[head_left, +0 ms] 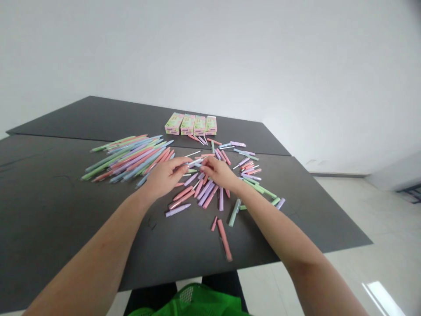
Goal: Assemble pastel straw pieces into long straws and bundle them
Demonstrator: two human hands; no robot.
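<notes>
My left hand (167, 174) is closed in a pinch on a thin whitish pen part (195, 162) above the scattered pens. Just to its right, my right hand (219, 172) has its fingers drawn together near a pale blue piece (199, 165); whether it grips that piece is hidden. Below and around both hands lie loose pen barrels in pink, purple, green and blue, among them a purple barrel (178, 210), a pink one (224, 240) and a green one (234, 212). A short pink piece (214, 223) rests beside the long pink barrel.
On the left of the dark table (66, 237) is a large pile of assembled-looking coloured pens (128, 158). Several small pink and green boxes (194, 124) stand at the back. Green barrels (259, 188) lie to the right, inside the table's right edge.
</notes>
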